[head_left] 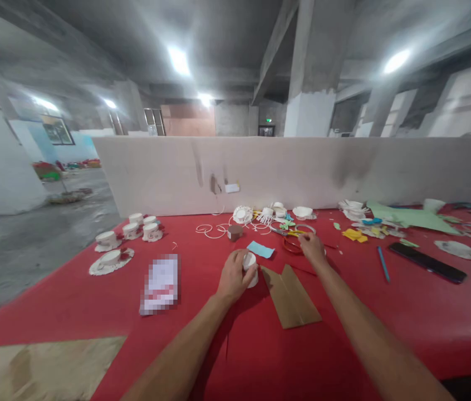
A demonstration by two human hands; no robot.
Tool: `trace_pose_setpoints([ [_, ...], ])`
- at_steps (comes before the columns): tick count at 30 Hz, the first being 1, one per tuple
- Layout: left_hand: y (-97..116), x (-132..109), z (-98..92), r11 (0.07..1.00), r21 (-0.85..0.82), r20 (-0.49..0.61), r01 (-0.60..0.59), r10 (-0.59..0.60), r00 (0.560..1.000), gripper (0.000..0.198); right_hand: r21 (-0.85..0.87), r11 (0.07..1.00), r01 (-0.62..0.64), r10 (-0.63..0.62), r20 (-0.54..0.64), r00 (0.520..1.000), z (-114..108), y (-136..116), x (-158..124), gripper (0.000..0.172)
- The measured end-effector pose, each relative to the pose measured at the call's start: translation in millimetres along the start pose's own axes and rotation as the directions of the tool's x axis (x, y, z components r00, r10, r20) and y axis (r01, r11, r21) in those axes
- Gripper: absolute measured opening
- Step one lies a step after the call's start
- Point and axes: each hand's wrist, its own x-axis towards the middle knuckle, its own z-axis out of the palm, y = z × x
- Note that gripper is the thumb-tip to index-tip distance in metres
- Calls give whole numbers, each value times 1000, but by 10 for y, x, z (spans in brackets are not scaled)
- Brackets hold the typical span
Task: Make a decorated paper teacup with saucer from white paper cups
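My left hand (234,275) is wrapped round a small white cup (250,269) on the red table, its fingers on the cup's left side and rim. Farther right, my right hand (313,248) reaches over the table with curled fingers beside the scissors (292,233); whether it grips them cannot be made out. A light blue paper piece (261,249) lies between the hands, and a folded brown cardboard piece (292,298) is nearer to me. Behind the left hand sits a brown tape roll (234,233).
Several white decorated cups (108,240) stand at the left, near a pixelated sheet (161,284). At the right are a blue pen (383,264), a black phone (427,263) and green paper (411,216). A pale partition (285,172) borders the table's back.
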Motion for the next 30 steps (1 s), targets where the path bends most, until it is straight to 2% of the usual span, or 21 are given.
trace_pose_setpoints([
  [3,-11,-5,-4,1000,4,-25,25,-24,999,36,-213,974,75,-57,92,994,74,53,-39,24],
  [8,-8,-16,-2,999,39,-20,33,-32,999,37,-441,870,220,-97,284,954,166,75,172,42],
  [13,37,-22,-22,999,37,12,11,-12,1000,37,-504,783,366,-67,516,854,234,100,526,47],
  [16,46,-25,-22,999,46,25,6,-8,1000,38,-501,753,426,-51,601,798,286,108,654,51],
  [20,37,-35,-7,999,48,22,2,-3,1000,38,-495,742,452,-41,640,767,351,113,690,59],
  [24,18,-35,5,999,41,18,6,-7,1000,38,-475,766,433,-40,636,770,352,103,637,57],
  [27,4,-30,10,999,38,2,10,-10,1000,38,-457,797,396,-38,615,788,254,83,606,54],
  [30,0,-27,12,1000,26,-11,-8,8,1000,36,-436,830,349,-41,575,817,64,74,608,54],
])
